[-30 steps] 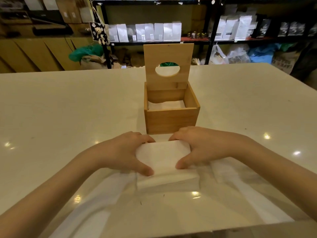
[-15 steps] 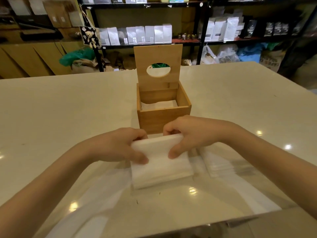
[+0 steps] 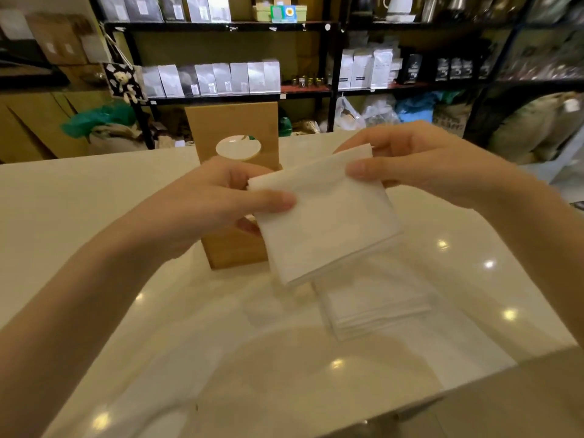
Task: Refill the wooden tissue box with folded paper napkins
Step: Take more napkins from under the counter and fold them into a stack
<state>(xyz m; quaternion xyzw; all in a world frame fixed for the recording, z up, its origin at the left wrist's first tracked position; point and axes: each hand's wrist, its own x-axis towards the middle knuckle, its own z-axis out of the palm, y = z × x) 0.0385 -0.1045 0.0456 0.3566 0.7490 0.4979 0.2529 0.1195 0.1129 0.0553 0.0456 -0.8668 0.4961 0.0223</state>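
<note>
One wooden box (image 3: 235, 251) stands on the table (image 3: 94, 235) with its lid (image 3: 232, 128) upright, showing one oval hole. Two batches of napkins are present: one held stack (image 3: 325, 222) raised above the table, and one pile (image 3: 376, 306) lying flat near the box, to its right. Shelves (image 3: 221, 98) of bags stand behind. The held stack and the left hand (image 3: 208, 203) cover most of the box. The left hand and the right hand (image 3: 420, 165) each pinch one upper corner, thumb over fingers.
</note>
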